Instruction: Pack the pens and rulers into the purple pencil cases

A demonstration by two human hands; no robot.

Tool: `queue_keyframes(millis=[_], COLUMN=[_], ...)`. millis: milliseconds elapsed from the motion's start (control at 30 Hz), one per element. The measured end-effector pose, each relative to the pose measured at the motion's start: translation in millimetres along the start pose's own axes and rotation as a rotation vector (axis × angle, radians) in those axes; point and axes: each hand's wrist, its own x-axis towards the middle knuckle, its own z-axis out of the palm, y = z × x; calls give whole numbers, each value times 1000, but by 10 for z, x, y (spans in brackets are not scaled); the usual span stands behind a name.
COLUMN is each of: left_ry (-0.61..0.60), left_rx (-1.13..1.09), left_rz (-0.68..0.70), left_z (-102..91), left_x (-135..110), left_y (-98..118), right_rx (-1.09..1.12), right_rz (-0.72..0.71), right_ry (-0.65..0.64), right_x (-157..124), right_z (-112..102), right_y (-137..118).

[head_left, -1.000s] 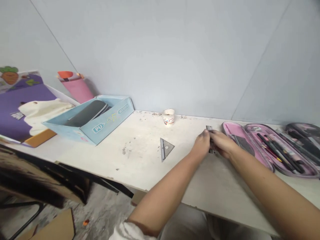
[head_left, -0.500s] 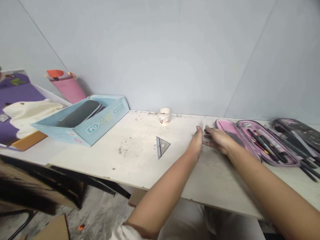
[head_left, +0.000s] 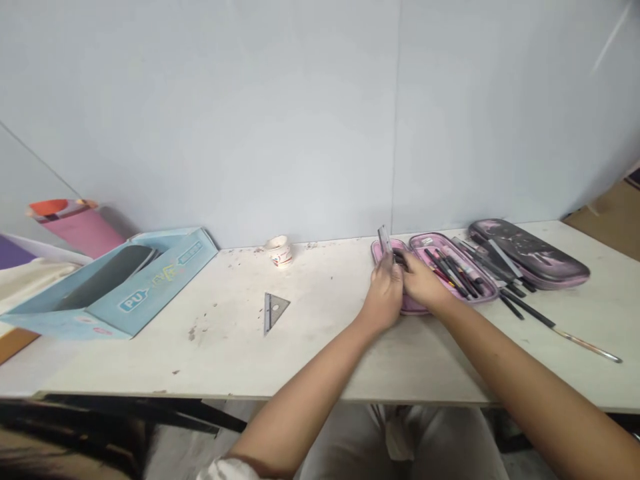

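My left hand (head_left: 383, 293) is closed around a narrow, pale ruler (head_left: 384, 240), which sticks up above the fingers at a slant. Right against it is my right hand (head_left: 423, 283), its fingers bent inward by the ruler; whatever they grip is hidden. Both hands are over the pink lid half of an open pencil case (head_left: 413, 308). The other half holds several pens (head_left: 453, 272). A small set square (head_left: 275, 312) lies flat to the left, and behind it a white paper cup (head_left: 279, 251) stands near the wall.
Several dark pens and brushes lie right of the case, one long brush (head_left: 585, 345) pointing outward. Beyond is a dark, closed pencil case (head_left: 537, 257). At left are a light-blue box (head_left: 165, 287) with a grey case inside and a pink roll (head_left: 83, 230). The table's front edge (head_left: 310, 399) is close.
The view has turned right, so the table's things appear further left. My hands have come together over the pink case lid, and the ruler now shows clearly above the left hand.
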Motion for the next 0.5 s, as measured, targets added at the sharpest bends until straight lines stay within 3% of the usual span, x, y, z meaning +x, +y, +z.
queue_keyframes(millis=[133, 233, 333, 500], left_ry=[-136, -181, -201, -203], left_rx=[325, 482, 557, 541], left_rz=[-28, -80, -86, -55], left_z=[211, 267, 258, 135], left_x=[23, 32, 37, 0], left_y=[71, 33, -6, -40], right_rx=[-189, -341, -426, -416], right_rz=[31, -3, -71, -103], right_ry=[-43, -114, -145, -88], right_x=[-83, -137, -176, -194], right_z=[-185, -281, -352, -381], right_y=[194, 225, 238, 232])
